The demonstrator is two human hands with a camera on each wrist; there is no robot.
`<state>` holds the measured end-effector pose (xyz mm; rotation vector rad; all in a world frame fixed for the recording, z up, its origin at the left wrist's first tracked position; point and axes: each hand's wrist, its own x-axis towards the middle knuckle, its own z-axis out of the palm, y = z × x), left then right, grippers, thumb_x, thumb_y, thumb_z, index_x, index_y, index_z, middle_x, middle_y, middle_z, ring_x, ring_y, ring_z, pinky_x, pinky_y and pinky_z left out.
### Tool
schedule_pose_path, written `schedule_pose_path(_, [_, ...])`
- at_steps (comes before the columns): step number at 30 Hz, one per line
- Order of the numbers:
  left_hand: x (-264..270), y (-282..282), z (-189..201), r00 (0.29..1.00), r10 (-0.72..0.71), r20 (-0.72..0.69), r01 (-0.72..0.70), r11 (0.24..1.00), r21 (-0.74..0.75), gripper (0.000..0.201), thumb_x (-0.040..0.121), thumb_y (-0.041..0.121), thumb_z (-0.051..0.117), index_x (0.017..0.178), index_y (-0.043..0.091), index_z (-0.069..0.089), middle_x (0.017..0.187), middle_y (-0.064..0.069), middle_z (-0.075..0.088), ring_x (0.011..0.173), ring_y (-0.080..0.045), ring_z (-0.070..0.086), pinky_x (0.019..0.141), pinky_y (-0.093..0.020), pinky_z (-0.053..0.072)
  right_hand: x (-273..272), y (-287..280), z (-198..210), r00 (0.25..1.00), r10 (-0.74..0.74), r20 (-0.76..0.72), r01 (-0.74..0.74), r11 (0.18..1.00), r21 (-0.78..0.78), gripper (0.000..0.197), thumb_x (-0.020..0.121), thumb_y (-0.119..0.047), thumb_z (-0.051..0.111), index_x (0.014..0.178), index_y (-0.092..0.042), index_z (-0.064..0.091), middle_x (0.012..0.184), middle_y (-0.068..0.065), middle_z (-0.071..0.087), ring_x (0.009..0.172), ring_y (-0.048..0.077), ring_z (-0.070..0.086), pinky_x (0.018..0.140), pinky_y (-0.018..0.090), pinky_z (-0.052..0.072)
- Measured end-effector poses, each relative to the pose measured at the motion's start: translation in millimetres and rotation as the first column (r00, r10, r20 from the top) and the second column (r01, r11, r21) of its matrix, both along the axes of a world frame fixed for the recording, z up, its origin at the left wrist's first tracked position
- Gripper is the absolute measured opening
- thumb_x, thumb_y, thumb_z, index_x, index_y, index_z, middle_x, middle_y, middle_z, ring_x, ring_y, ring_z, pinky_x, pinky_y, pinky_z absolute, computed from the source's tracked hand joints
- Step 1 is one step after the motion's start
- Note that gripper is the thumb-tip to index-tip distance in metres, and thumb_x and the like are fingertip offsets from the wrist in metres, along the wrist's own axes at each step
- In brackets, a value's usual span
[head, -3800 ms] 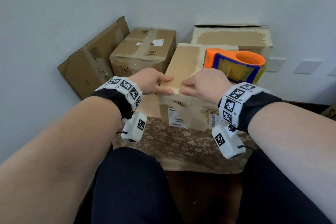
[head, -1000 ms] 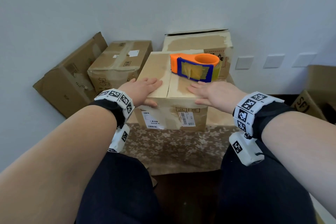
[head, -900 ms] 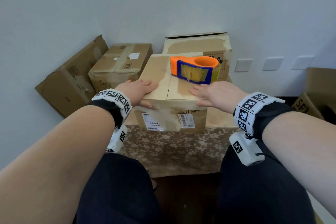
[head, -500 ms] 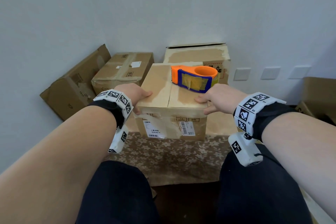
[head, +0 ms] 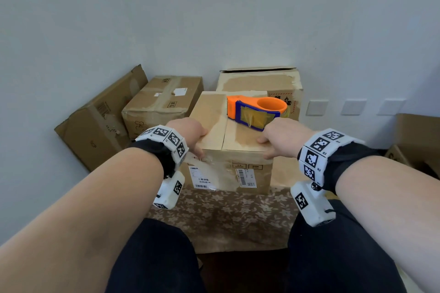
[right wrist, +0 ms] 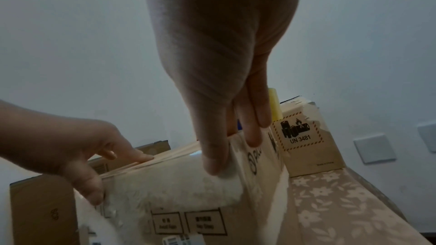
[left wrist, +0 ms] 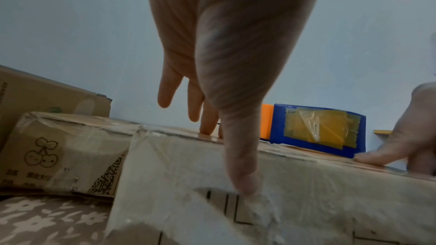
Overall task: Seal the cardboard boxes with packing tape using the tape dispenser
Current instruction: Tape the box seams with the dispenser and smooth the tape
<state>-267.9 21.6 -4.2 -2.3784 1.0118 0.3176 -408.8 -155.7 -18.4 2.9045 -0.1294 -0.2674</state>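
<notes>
1. Leaning on the wall at the left of the head view is a flat box (head: 95, 131), tipped over.
2. Next to it sits a taped box (head: 162, 102) with a white sticker on top.
3. Left hand (head: 188, 129) rests on the near left edge of the middle box (head: 226, 169). Its fingers (left wrist: 208, 118) lie straight on top, and the thumb (left wrist: 243, 170) points down the front side. It holds nothing.
4. The middle box sits on a flower cloth (head: 226, 216), in the middle of the frame. Its two top flaps are shut.
5. The orange and blue tape dispenser (head: 257, 110) lies on top of that box, at the back right.
6. Right hand (head: 283, 138) rests on the near right edge the same way: fingers straight on top, thumb (right wrist: 212, 156) down the front. It sits just beside the dispenser, and I cannot tell if they touch.
7. Behind stands a big box (head: 262, 83) with a fire sticker.
8. Another box (head: 416, 135) peeks in at the right edge.
</notes>
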Motion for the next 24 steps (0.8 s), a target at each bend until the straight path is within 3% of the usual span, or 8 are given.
schedule_pose_path(3, [1,-2,1,1.000,0.024,0.006,-0.024,0.999,0.028,0.086,0.083,0.041,0.070,0.151,0.031,0.018,0.134,-0.007,0.049,0.121,-0.028,0.050,0.097,-0.040,0.047,3,3,3,0.999,-0.008,-0.033,0.008,1.000,0.018,0.025,0.086,-0.035,0.064,0.103,-0.016,0.064,0.078,-0.002,0.052,0.083,0.021,0.057,0.062,0.026,0.038])
schedule_pose_path(6, [-2,0,8,0.995,0.088,-0.044,-0.086,0.995,0.052,0.080,0.091,0.021,0.063,0.152,0.026,0.011,0.145,-0.011,0.039,0.129,-0.030,0.043,0.103,-0.039,0.037,5,5,6,0.998,0.001,-0.057,0.000,1.000,0.014,0.026,0.085,-0.029,0.065,0.109,-0.018,0.065,0.088,0.001,0.059,0.087,0.021,0.059,0.067,0.026,0.044])
schedule_pose_path(9, [6,11,2,0.993,0.099,-0.067,-0.109,0.981,-0.160,0.049,0.095,0.027,0.051,0.143,0.021,0.041,0.136,-0.008,0.052,0.120,-0.027,0.052,0.098,-0.036,0.043,3,3,7,0.999,-0.011,-0.051,0.014,0.998,0.059,0.025,0.083,-0.025,0.065,0.106,-0.016,0.067,0.086,0.003,0.060,0.084,0.021,0.059,0.063,0.026,0.043])
schedule_pose_path(12, [10,18,-3,0.981,0.157,-0.115,-0.181,0.951,-0.250,0.045,0.097,0.036,0.044,0.137,0.017,0.049,0.131,-0.009,0.055,0.118,-0.027,0.053,0.096,-0.035,0.043,0,0,11,0.996,-0.062,0.057,0.050,0.982,0.183,0.033,0.080,-0.041,0.064,0.090,-0.011,0.072,0.083,0.010,0.068,0.073,0.020,0.061,0.064,0.034,0.052])
schedule_pose_path(14, [10,19,-3,0.979,0.167,-0.115,-0.193,0.942,-0.276,0.045,0.097,0.039,0.044,0.136,0.017,0.050,0.130,-0.009,0.056,0.117,-0.027,0.054,0.095,-0.035,0.043,0,0,14,0.963,-0.123,0.239,0.070,0.973,0.219,0.029,0.084,-0.043,0.060,0.087,-0.016,0.072,0.081,0.003,0.068,0.078,0.019,0.063,0.063,0.033,0.054])
schedule_pose_path(18, [13,16,-5,0.978,0.187,-0.093,-0.204,0.954,-0.222,0.049,0.098,0.043,0.038,0.138,0.016,0.048,0.133,-0.010,0.054,0.120,-0.027,0.052,0.096,-0.034,0.040,6,0,14,0.837,-0.167,0.521,0.127,0.985,0.113,0.022,0.090,-0.032,0.055,0.110,-0.023,0.060,0.099,-0.003,0.055,0.096,0.021,0.053,0.066,0.029,0.038])
schedule_pose_path(22, [7,5,4,0.977,0.205,-0.061,-0.209,0.975,-0.071,0.070,0.096,0.057,0.035,0.146,0.009,0.034,0.146,-0.012,0.042,0.134,-0.030,0.040,0.108,-0.037,0.030,15,-8,1,0.866,-0.240,0.439,0.192,0.970,0.150,0.047,0.090,-0.032,0.057,0.134,-0.021,0.047,0.126,0.005,0.052,0.116,0.025,0.045,0.090,0.036,0.042])
schedule_pose_path(24, [7,2,5,0.978,0.190,-0.084,-0.198,0.975,-0.100,0.058,0.099,0.036,0.043,0.151,0.016,0.025,0.148,-0.011,0.039,0.133,-0.028,0.040,0.105,-0.033,0.033,17,-11,-6,0.874,-0.271,0.404,0.203,0.958,0.205,0.050,0.091,-0.031,0.057,0.138,-0.020,0.043,0.128,0.006,0.054,0.118,0.029,0.048,0.098,0.039,0.043])
